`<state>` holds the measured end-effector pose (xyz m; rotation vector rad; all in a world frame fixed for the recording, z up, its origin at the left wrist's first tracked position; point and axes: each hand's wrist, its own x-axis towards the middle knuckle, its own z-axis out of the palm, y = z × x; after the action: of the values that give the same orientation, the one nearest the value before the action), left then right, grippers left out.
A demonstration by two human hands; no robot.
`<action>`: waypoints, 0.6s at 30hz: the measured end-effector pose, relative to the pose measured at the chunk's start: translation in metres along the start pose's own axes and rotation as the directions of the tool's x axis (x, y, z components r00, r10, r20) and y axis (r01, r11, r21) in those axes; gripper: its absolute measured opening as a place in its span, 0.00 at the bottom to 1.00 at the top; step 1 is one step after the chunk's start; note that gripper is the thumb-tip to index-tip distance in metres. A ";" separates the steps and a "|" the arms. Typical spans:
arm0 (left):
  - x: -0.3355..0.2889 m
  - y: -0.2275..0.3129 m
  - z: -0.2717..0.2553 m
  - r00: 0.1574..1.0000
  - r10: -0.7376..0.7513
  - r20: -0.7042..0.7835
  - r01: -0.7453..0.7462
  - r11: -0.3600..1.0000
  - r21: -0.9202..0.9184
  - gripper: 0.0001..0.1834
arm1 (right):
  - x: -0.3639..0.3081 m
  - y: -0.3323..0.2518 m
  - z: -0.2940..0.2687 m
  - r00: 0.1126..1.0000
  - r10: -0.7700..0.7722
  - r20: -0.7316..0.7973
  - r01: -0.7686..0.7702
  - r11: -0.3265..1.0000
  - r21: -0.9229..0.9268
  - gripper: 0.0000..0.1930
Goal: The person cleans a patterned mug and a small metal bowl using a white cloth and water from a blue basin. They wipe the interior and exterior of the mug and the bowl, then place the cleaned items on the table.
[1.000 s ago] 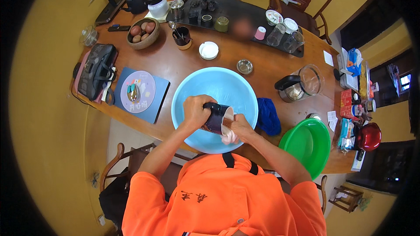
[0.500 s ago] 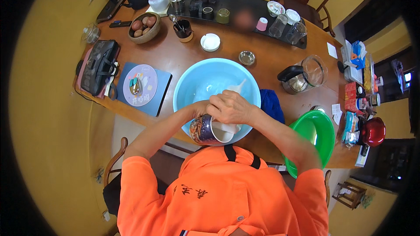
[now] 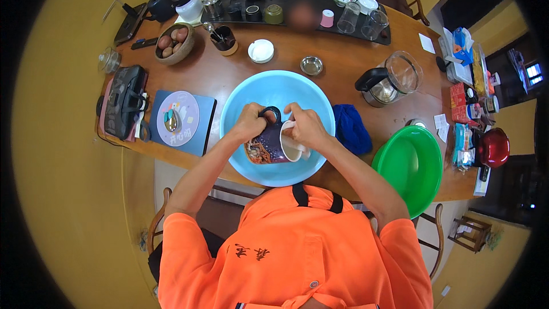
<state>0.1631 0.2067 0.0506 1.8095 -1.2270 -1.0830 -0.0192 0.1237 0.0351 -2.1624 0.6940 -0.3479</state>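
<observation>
Over the light blue basin (image 3: 309, 94) I have a dark purple mug (image 3: 265, 146) with a printed picture, tipped on its side with its mouth facing right. My left hand (image 3: 249, 122) is closed around its dark handle. My right hand (image 3: 309, 128) pinches a white cloth (image 3: 290, 133) at the rim. Part of the cloth hangs at the mug's mouth; how far it reaches inside is hidden. A crumpled dark blue cloth (image 3: 351, 129) lies on the table against the basin's right side.
At right stand a green basin (image 3: 420, 166) and a glass jug (image 3: 394, 83) with a black handle. A small metal bowl (image 3: 311, 66) and a white dish (image 3: 261, 51) sit beyond the blue basin. A blue board (image 3: 201, 123) lies at left. The black tray (image 3: 309, 1) with cups spans the back.
The mug has turned so its handle shows at the top. My right hand has shifted right, off the top of the mug, and the cloth is now bunched at the rim.
</observation>
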 end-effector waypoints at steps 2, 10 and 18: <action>-0.001 0.007 -0.002 0.978 0.187 -0.095 -0.162 0.960 0.229 0.13 | -0.002 0.007 0.003 0.989 0.140 0.040 -0.142 0.986 0.083 0.24; -0.010 0.048 0.002 0.744 0.578 -0.335 -0.413 0.792 0.449 0.19 | -0.010 0.012 0.034 0.801 0.453 0.390 -0.571 0.386 0.725 0.26; -0.018 0.046 0.003 0.604 0.778 -0.173 -0.643 0.604 0.470 0.33 | -0.008 0.009 0.009 0.837 0.545 0.049 -0.325 0.422 0.846 0.08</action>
<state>0.1401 0.2087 0.0941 1.3942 -1.7717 -0.0299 -0.0250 0.1295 0.0223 -0.9541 0.9549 -0.5224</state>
